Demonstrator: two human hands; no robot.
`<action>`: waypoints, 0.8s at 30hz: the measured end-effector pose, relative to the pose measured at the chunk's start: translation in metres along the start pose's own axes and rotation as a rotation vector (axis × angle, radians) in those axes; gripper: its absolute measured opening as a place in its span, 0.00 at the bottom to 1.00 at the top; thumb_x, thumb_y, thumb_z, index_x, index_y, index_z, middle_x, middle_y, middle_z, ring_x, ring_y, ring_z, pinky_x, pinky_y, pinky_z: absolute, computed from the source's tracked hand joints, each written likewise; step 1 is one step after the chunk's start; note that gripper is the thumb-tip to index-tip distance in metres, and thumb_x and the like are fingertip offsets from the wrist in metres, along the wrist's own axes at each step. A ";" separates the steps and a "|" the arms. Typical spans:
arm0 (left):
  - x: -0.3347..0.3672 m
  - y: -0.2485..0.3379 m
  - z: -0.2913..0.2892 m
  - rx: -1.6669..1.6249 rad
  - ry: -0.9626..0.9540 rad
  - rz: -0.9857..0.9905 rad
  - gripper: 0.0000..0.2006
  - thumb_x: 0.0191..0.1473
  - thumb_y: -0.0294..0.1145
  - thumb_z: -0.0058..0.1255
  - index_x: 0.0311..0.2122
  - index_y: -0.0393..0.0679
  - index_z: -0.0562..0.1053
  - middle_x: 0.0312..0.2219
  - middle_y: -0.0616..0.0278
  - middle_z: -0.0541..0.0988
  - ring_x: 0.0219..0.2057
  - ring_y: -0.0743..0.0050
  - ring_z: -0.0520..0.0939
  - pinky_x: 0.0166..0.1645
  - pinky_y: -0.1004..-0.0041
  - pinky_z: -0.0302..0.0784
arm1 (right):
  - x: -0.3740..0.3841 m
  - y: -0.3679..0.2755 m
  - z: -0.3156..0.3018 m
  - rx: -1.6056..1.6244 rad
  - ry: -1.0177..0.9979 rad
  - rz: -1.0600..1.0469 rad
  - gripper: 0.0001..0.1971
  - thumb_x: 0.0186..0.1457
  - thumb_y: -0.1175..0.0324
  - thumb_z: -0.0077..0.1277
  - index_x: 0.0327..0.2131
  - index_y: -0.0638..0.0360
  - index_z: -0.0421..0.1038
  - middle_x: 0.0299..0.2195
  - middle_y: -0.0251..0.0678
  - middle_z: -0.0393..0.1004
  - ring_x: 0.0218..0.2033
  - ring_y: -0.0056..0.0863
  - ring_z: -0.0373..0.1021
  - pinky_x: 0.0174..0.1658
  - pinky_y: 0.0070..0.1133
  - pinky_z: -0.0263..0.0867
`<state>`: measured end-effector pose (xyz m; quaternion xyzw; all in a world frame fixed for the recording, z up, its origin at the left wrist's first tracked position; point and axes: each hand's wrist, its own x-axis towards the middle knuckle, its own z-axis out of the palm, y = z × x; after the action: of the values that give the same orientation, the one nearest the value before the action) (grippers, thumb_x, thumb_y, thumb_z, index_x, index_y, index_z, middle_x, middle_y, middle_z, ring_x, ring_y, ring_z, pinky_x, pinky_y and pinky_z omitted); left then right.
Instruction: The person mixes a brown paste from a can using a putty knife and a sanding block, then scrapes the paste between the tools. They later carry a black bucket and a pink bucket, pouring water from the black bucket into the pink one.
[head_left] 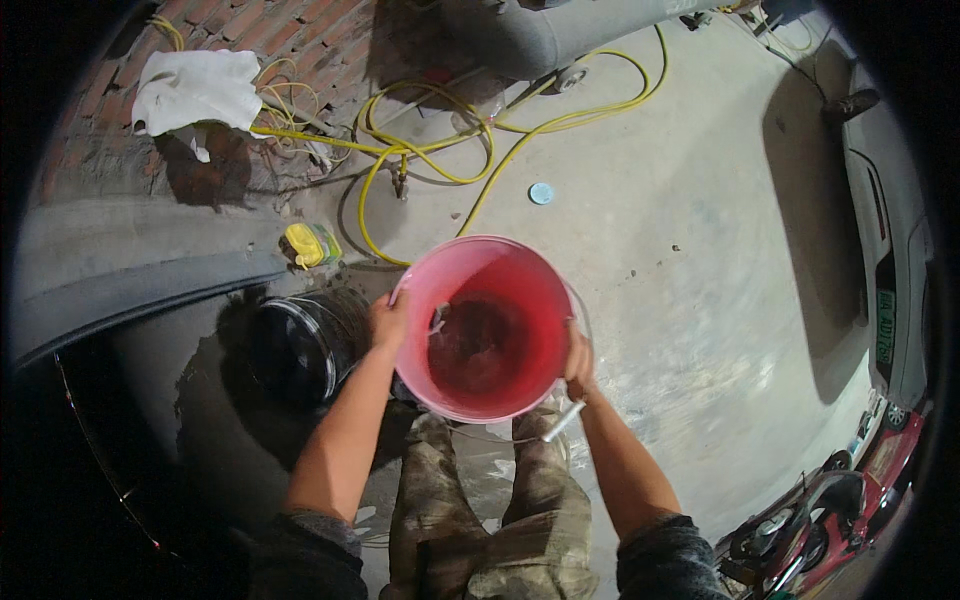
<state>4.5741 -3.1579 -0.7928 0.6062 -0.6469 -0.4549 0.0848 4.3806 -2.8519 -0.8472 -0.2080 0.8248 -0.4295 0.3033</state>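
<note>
Between my two hands is a large pink bucket, its open top turned up toward me. Dark liquid covers its bottom, and a small grey thing that I cannot make out shows against the inner left wall. My left hand is closed on the left side of the rim. On the right side, my right hand grips the bucket near the rim. The wire handle hangs down toward my legs, its white grip below my right hand. The bucket's underside is hidden.
Left of the bucket lies or stands a black bucket, with a yellow jug beyond it. A yellow hose loops across the concrete near a blue disc. A grey car and red vehicle are at right.
</note>
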 end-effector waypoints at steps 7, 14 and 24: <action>-0.063 -0.049 0.004 -0.179 0.196 -0.128 0.27 0.63 0.56 0.51 0.34 0.36 0.80 0.23 0.69 0.78 0.27 0.80 0.72 0.34 0.70 0.71 | 0.014 -0.042 -0.032 -0.130 -0.163 -0.094 0.20 0.63 0.60 0.41 0.46 0.71 0.68 0.37 0.63 0.70 0.37 0.58 0.69 0.40 0.43 0.63; -0.134 -0.090 -0.006 -0.304 0.220 -0.456 0.28 0.62 0.58 0.51 0.28 0.38 0.76 0.20 0.71 0.71 0.26 0.79 0.68 0.34 0.69 0.69 | 0.009 -0.134 -0.060 -0.064 -0.418 0.384 0.26 0.63 0.45 0.50 0.33 0.64 0.67 0.22 0.38 0.64 0.29 0.27 0.66 0.34 0.27 0.62; -0.195 -0.200 -0.027 -0.908 0.165 -0.371 0.37 0.61 0.56 0.52 0.69 0.48 0.58 0.60 0.49 0.70 0.56 0.60 0.75 0.57 0.61 0.72 | -0.093 -0.276 -0.003 -0.034 -0.824 0.292 0.16 0.57 0.60 0.62 0.39 0.60 0.69 0.32 0.29 0.74 0.32 0.17 0.70 0.37 0.21 0.69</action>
<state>4.7827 -2.9737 -0.8297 0.6468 -0.2558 -0.6487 0.3088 4.4693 -2.9442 -0.5856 -0.2482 0.6628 -0.2497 0.6609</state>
